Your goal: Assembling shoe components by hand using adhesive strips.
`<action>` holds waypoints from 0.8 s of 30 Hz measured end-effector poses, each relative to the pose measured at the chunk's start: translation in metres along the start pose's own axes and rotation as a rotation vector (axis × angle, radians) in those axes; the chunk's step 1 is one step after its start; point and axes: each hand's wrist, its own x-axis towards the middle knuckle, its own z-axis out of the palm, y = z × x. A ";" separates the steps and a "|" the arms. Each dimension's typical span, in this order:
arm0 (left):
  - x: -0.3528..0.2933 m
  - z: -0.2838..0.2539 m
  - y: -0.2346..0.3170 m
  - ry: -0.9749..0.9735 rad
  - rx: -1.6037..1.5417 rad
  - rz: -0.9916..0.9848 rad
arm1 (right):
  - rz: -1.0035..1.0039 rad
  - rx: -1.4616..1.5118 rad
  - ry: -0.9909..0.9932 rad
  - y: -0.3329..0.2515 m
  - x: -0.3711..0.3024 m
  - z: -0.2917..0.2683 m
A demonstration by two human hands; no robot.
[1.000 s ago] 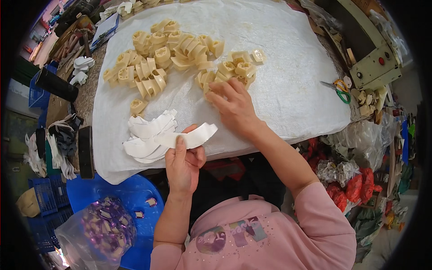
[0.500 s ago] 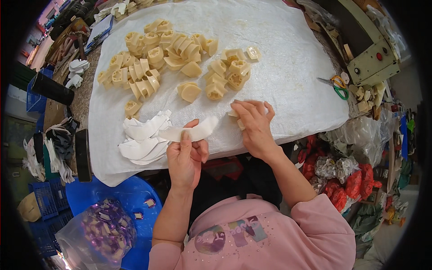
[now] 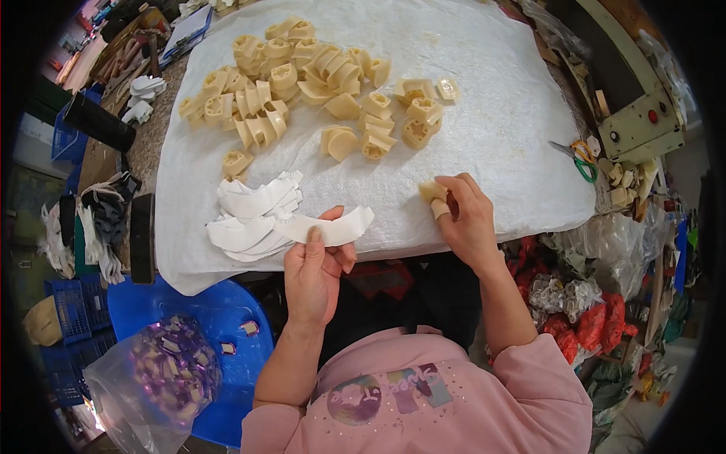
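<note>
I'm seeing left hand (image 3: pixel 314 268) pinching a white strip (image 3: pixel 336 227) at the bench's (image 3: pixel 514 151) near edge, right hand (image 3: pixel 465 216) closed on a cream block (image 3: pixel 433 198) just beside it. Risk: strip is overhanging the edge, a slack pinch could drop it. Open room toward the right edge, piles crowding the far-left corner

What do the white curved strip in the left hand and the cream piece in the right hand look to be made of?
White curved strip: thin, matte, paper- or fabric-like sheet; it bends in the left hand. Cream piece: smooth, moulded-looking, probably plastic or rubber, held in the right hand; exact material unclear.
</note>
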 end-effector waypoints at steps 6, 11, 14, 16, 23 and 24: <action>-0.005 0.008 -0.001 0.043 0.064 0.066 | -0.170 -0.123 0.200 0.009 -0.004 0.006; -0.009 0.013 -0.004 0.097 0.130 0.140 | -0.114 0.625 0.097 -0.036 -0.024 0.014; -0.011 0.020 -0.007 0.032 0.111 0.159 | -0.466 0.472 0.091 -0.057 -0.022 0.018; -0.016 0.027 -0.001 -0.010 0.060 0.119 | -0.539 0.481 0.156 -0.060 -0.019 0.036; -0.020 0.033 0.006 -0.112 0.016 0.116 | -0.731 0.425 0.287 -0.055 -0.017 0.048; -0.020 0.032 0.006 -0.114 0.015 0.115 | -0.736 0.437 0.295 -0.055 -0.017 0.049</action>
